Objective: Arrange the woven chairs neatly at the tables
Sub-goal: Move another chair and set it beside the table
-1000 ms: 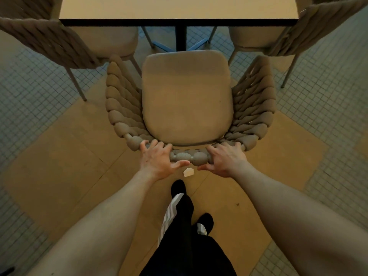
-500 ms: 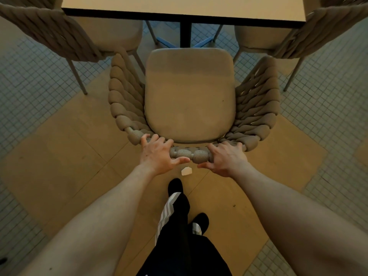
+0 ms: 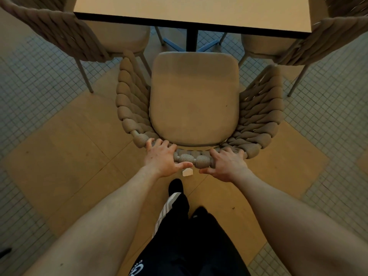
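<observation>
At the upper left of the frame a neighbouring woven chair stands with its seat already under the worktop. Lower and nearer the centre, the left hand lies on the woven chair being handled, its fingers curled over the braided top rail of the back, thumb underneath — holding the rail. Compared with a second ago the seat cushion sits a little closer to the worktop's dark edge, and the black centre post rises just beyond the front of the cushion; the chair has been pushed forward, though its seat is still well short of tucked under. A small pale scrap lies on the floor between the two hands. Right of it, the right hand grips the same rail, fingers wrapped over it. At the upper right another woven chair is tucked in too. Judging from this, the middle chair likely needs a further straight push to match its neighbours.
</observation>
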Motion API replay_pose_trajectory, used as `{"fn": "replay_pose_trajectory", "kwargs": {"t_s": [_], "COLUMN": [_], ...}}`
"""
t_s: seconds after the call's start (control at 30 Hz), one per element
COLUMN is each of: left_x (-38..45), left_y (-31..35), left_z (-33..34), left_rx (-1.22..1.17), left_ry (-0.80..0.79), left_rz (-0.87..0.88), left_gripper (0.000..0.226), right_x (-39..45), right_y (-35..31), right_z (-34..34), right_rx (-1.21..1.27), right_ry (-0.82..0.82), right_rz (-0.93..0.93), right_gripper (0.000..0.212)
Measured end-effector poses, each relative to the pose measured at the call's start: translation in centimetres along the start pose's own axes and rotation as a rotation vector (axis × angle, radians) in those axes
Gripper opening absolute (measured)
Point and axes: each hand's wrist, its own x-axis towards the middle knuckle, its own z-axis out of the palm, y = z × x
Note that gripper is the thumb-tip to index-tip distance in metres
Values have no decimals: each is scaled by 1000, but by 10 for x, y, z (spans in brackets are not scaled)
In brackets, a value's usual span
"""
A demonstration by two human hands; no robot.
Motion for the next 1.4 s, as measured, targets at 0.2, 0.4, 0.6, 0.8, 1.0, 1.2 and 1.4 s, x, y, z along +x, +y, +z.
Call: {"fn": "replay_pose_trajectory", "kwargs": {"t_s": [0.2,0.4,0.6,0.8,1.0,1.2,1.4], "left_x": [-2,-20,-49,-79,-104,-119,-129], "left_y": [2,3,7,-8,-38,-78,-135], "left_z": [-8,-21,-26,-35,-42,-48,-53], "left_rx": [-56,-216,-347,-455,-518,-564,-590], "left_ry": [-116,-74,3,31,48,86,105], "left_rz": [-11,-73,-204,-363,-477,-560,-601], "left_gripper": [96,72,70,66,75,75,74], "right_x": [-1,-15,-22,-20,-16,-14,1], "right_y": [2,0,-16,-42,-76,-121,-181], "right_z": [-11,-28,-45,-74,-99,-125,-145], "right_rx": [46,45,12,-58,-100,-136,-184], "right_ry": [-93,-133,-123,-62,2,27,36], "right_rz": [-1,-31,-112,-200,-305,-403,-412], "right_gripper": [88,101,98,95,94,90,89]}}
